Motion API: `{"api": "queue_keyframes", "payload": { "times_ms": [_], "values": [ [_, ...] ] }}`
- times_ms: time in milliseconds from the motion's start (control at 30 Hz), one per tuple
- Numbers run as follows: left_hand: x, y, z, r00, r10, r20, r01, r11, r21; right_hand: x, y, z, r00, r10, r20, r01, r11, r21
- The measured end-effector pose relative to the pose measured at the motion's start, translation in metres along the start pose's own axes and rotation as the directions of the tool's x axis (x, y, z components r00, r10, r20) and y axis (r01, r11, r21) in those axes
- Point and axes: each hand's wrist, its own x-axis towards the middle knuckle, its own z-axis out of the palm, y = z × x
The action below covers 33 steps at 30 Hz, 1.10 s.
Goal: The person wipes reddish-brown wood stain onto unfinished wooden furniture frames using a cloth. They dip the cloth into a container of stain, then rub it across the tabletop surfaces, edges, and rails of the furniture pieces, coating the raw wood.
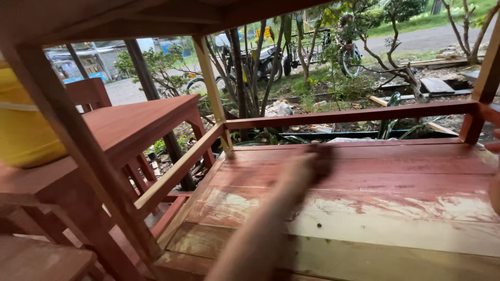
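Outdoors, beside a roadside strip of shrubs and parked motorcycles [271,60], unfinished wooden furniture fills the view. At far left a yellow container [23,122] sits on a red-stained piece, and just right of it a red-stained table [138,122] stands with open gaps between its legs. A slanted frame post [78,156] crosses the near left foreground, boxing in that side.

In the middle lies the shelf panel [375,208] of the piece being coated: its far boards are stained red up to the back rail [354,114], while the near boards are bare pale wood with streaked red edges. A low side rail [179,166] closes the left edge, and a pale upright [211,88] rises at the back left corner. Above the boards there is open room up to the top frame.

Reaching in from the bottom centre, the left hand [312,161] is a motion-blurred streak whose dark tip touches the stained boards near the back; whether its fingers pinch anything cannot be told. At the right border only a sliver of the right hand [494,177] shows by the right corner post [482,93]; its fingers are cut off, so their state cannot be told either.
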Motion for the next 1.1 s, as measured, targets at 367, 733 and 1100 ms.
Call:
{"api": "queue_keyframes", "payload": {
  "times_ms": [367,733,1100],
  "values": [
    [-0.004,-0.004,-0.200,0.883,0.296,-0.364,-0.087,0.867,0.491,0.024,-0.043,-0.024,0.980,0.150,-0.129,-0.141,0.987,0.074],
    [-0.085,0.011,0.072,0.764,0.175,0.621,-0.519,-0.405,0.753,0.028,-0.060,-0.033,0.965,0.146,-0.218,-0.131,0.988,0.083],
    [-0.049,0.072,0.188,0.891,0.230,0.391,-0.414,0.765,0.494,0.035,-0.102,-0.038,0.970,0.197,-0.143,-0.192,0.980,0.054]
  ]
}}
